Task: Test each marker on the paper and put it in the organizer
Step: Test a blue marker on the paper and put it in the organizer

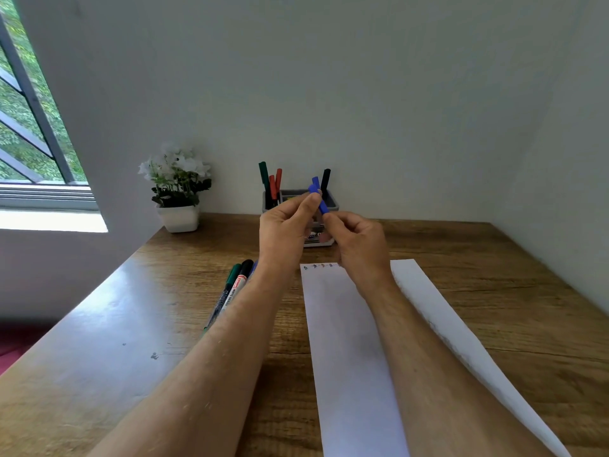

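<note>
Both hands are raised above the desk in front of the grey organizer (331, 204). My left hand (285, 230) pinches the blue cap (319, 199) of a blue marker between thumb and fingers. My right hand (357, 245) grips the marker's body, which is mostly hidden inside the fist. The organizer holds green, red, blue and black markers upright. A white sheet of paper (349, 341) lies under my right forearm, with a row of small coloured marks along its far edge. Loose markers (235, 286), green, black and blue, lie left of the paper, partly behind my left forearm.
A white pot of white flowers (178, 189) stands at the desk's back left corner. The wooden desk (510, 308) meets walls at the back and right. A window (29, 110) is on the left.
</note>
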Available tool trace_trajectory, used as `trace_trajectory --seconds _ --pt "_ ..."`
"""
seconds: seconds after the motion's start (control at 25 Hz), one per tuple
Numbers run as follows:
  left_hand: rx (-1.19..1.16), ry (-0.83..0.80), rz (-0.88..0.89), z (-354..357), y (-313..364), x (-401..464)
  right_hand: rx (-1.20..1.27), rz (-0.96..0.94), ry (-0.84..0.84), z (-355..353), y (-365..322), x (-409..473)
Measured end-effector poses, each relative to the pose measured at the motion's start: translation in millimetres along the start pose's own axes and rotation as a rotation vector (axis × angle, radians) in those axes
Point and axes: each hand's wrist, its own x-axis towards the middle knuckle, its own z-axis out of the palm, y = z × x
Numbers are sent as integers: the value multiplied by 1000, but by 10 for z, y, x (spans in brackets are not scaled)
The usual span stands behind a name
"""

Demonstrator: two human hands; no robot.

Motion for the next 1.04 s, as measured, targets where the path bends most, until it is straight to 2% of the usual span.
trace_trajectory --seconds 0.64,0.8,0.88,1.04 --pt "-30 5 -22 -85 29 71 -280 -61 94 -103 -5 25" --pt "-360 37 -134 -156 95 63 -186 17 105 -208 99 41" --pt "-519 21 -223 -149 91 41 -42 39 130 -255 106 62" --pt "-576 -44 -305 -82 29 25 242 39 141 -313 50 81"
